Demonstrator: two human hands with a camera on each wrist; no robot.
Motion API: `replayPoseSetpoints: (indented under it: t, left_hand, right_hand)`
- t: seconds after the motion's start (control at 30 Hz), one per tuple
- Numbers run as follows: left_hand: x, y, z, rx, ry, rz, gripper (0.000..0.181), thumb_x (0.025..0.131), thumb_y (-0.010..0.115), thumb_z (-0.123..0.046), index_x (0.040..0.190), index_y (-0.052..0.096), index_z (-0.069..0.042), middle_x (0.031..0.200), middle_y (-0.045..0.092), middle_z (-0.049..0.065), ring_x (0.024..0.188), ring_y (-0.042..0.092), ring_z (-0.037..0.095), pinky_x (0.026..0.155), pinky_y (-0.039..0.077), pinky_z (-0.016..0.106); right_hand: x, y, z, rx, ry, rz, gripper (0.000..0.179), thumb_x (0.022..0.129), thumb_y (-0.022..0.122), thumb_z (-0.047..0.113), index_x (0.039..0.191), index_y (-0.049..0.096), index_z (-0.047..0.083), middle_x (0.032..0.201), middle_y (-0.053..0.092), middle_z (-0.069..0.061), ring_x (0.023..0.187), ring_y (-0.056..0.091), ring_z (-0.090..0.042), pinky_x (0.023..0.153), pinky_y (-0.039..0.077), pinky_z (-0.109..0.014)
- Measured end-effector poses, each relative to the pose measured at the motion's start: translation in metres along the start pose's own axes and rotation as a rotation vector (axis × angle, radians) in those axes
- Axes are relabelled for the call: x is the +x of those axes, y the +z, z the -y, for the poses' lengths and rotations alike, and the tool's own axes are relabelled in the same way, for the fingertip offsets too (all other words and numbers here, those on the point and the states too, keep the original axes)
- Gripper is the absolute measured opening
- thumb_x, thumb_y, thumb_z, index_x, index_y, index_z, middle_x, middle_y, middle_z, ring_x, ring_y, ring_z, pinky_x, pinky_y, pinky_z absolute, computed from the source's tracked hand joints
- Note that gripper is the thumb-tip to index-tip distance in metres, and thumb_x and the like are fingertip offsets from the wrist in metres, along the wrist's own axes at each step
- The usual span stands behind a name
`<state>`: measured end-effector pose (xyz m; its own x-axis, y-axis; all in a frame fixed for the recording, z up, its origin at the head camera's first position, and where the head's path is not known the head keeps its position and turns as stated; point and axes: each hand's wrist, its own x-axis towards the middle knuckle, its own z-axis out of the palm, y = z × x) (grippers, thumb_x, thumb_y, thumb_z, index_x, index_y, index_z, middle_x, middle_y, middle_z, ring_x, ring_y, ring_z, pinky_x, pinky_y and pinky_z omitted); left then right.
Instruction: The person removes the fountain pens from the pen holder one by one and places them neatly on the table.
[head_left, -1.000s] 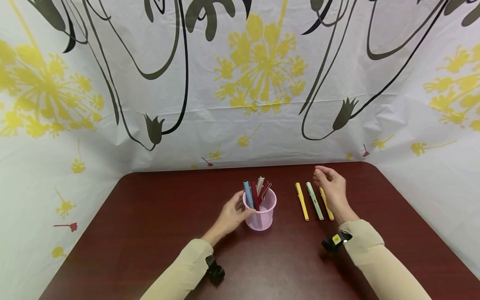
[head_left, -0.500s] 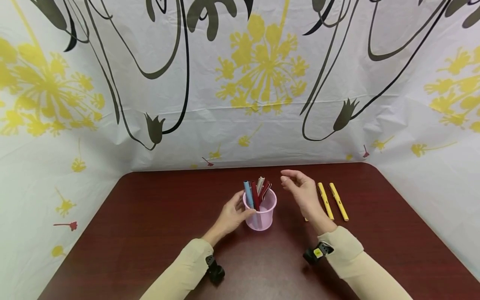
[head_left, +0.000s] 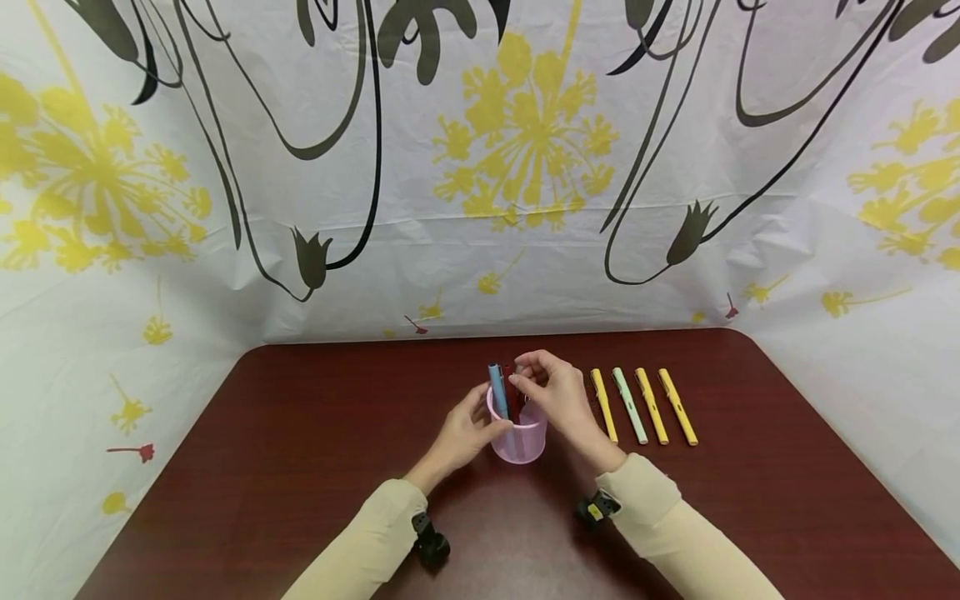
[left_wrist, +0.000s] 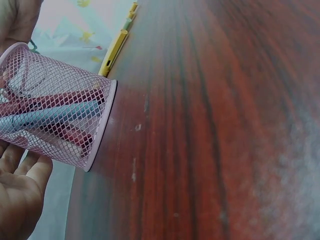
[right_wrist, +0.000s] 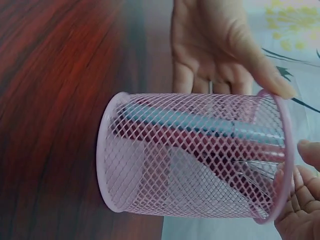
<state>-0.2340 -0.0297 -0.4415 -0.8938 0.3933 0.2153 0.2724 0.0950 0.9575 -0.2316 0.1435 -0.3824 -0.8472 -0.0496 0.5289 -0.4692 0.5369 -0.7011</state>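
Nearest in my feed, the left hand grips the pink mesh cup, which stands upright on the table, while the right hand has its thumb and fingertips at the mouth among the pens; I can't tell whether they pinch one. I judge the work partway: a blue pen and red pens remain inside, while three yellow pens and a green pen lie in a row to the right. The right hand covers part of the cup's contents, so I can't count them, and both sleeves run off the near edge.
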Motion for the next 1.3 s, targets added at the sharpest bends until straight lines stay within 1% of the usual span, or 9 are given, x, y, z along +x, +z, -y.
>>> replayPoseSetpoints:
  t: [0.13,0.2,0.27,0.5,0.6,0.77,1.13,1.2,1.3]
  left_hand:
    - [-0.005,-0.001,-0.016,-0.017,0.013,0.018,0.06,0.087,0.066,-0.007,0.138,0.037,0.004,0.138,0.045,0.026,0.129,0.042,0.038,0.107,0.037,0.05]
    - [-0.008,-0.001,-0.023,-0.015,0.008,0.025,0.06,0.087,0.066,-0.007,0.139,0.037,0.004,0.139,0.044,0.025,0.13,0.042,0.037,0.108,0.036,0.049]
    - [-0.008,-0.001,-0.025,-0.013,0.002,0.027,0.061,0.087,0.066,-0.006,0.139,0.036,0.003,0.14,0.044,0.024,0.131,0.041,0.035,0.108,0.035,0.048]
    - [-0.008,-0.001,-0.024,-0.022,0.021,0.035,0.065,0.087,0.067,-0.012,0.14,0.034,0.005,0.141,0.043,0.025,0.132,0.04,0.035,0.109,0.035,0.047]
    - [-0.007,-0.001,-0.024,-0.031,0.033,0.037,0.066,0.087,0.067,-0.013,0.14,0.033,0.006,0.141,0.042,0.025,0.132,0.04,0.036,0.109,0.035,0.047]
    - [-0.006,-0.001,-0.023,-0.044,0.029,0.033,0.065,0.087,0.067,-0.009,0.14,0.034,0.007,0.141,0.042,0.026,0.132,0.04,0.035,0.109,0.035,0.046]
    - [-0.007,0.0,-0.022,-0.063,0.02,0.033,0.062,0.088,0.064,-0.003,0.141,0.032,0.007,0.143,0.039,0.026,0.133,0.037,0.035,0.109,0.034,0.046]
    - [-0.006,0.001,-0.018,-0.069,0.024,0.027,0.063,0.088,0.065,-0.005,0.141,0.033,0.006,0.142,0.04,0.025,0.133,0.038,0.034,0.109,0.035,0.044]
    - [-0.006,0.001,-0.019,-0.071,0.021,0.025,0.062,0.088,0.065,-0.006,0.14,0.033,0.006,0.142,0.041,0.025,0.133,0.038,0.034,0.109,0.035,0.044]
  right_hand:
    - [-0.001,0.005,0.001,-0.079,-0.052,0.013,0.021,0.078,0.076,0.007,0.095,0.065,0.002,0.072,0.067,-0.004,0.063,0.062,-0.013,0.055,0.051,-0.02]
    - [-0.001,0.007,0.001,-0.112,-0.066,0.016,0.021,0.077,0.077,0.007,0.094,0.065,0.003,0.071,0.066,-0.003,0.062,0.062,-0.014,0.054,0.051,-0.02]
    - [-0.001,0.008,0.003,-0.136,-0.073,0.019,0.022,0.076,0.077,0.007,0.093,0.064,0.003,0.07,0.066,-0.003,0.061,0.062,-0.014,0.053,0.051,-0.021]
    - [-0.001,0.012,0.003,-0.178,-0.093,0.035,0.024,0.075,0.078,0.01,0.092,0.064,0.003,0.07,0.065,-0.002,0.06,0.061,-0.012,0.051,0.049,-0.02]
    - [0.0,0.012,0.004,-0.167,-0.09,0.046,0.023,0.076,0.078,0.01,0.092,0.064,0.002,0.073,0.066,-0.004,0.062,0.062,-0.013,0.052,0.05,-0.02]
    - [-0.001,0.013,0.004,-0.145,-0.074,0.065,0.021,0.076,0.078,0.01,0.091,0.065,0.004,0.075,0.066,-0.005,0.064,0.062,-0.013,0.054,0.051,-0.02]
    - [-0.002,0.014,0.002,-0.098,-0.049,0.086,0.02,0.074,0.079,0.009,0.086,0.064,0.007,0.075,0.066,-0.003,0.064,0.062,-0.015,0.055,0.052,-0.02]
    - [-0.002,0.014,0.002,-0.089,-0.039,0.095,0.019,0.074,0.079,0.009,0.085,0.063,0.007,0.075,0.065,-0.003,0.064,0.062,-0.015,0.055,0.051,-0.019]
    - [-0.002,0.014,0.001,-0.072,-0.03,0.108,0.018,0.075,0.078,0.009,0.084,0.063,0.007,0.074,0.065,-0.003,0.064,0.062,-0.014,0.055,0.05,-0.018]
